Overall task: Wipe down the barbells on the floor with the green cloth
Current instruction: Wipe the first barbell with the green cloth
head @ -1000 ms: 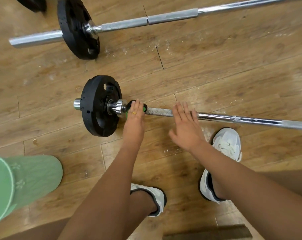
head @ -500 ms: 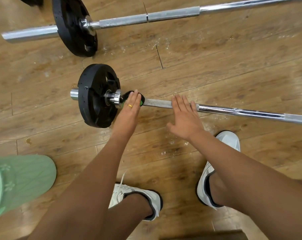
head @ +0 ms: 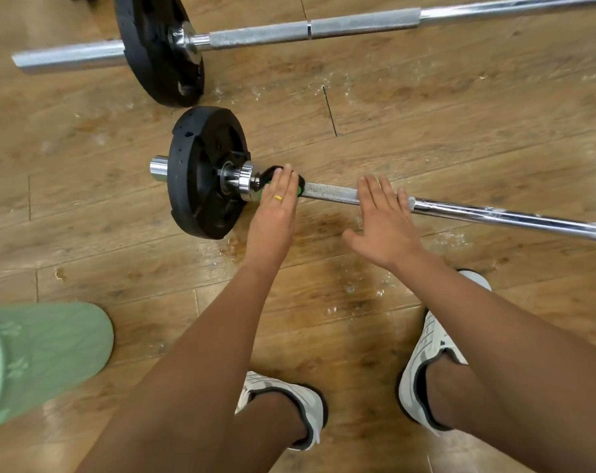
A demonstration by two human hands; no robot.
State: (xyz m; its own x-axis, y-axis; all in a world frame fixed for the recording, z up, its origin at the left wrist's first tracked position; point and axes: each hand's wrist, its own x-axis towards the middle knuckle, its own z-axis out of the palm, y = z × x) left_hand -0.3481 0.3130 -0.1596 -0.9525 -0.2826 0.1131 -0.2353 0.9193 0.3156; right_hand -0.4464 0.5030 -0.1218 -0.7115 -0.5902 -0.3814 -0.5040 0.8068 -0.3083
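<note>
Green cloth (head: 299,190) is pressed onto the nearer bar (head: 330,192), beside the plate (head: 201,172), under the straight fingers of the left hand (head: 274,216); the right hand (head: 383,227) is laid flat, fingers extended, on the bar.

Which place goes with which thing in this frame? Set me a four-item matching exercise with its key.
Things:
1. green cloth
2. right hand
3. far barbell
4. green container

Places:
A. on the floor, lower left of the view
B. flat on the knurled shaft of the near barbell
C. under the left hand, beside the collar
D. beyond the near weight plate, untouched

Pairs: 1-C; 2-B; 3-D; 4-A
</note>
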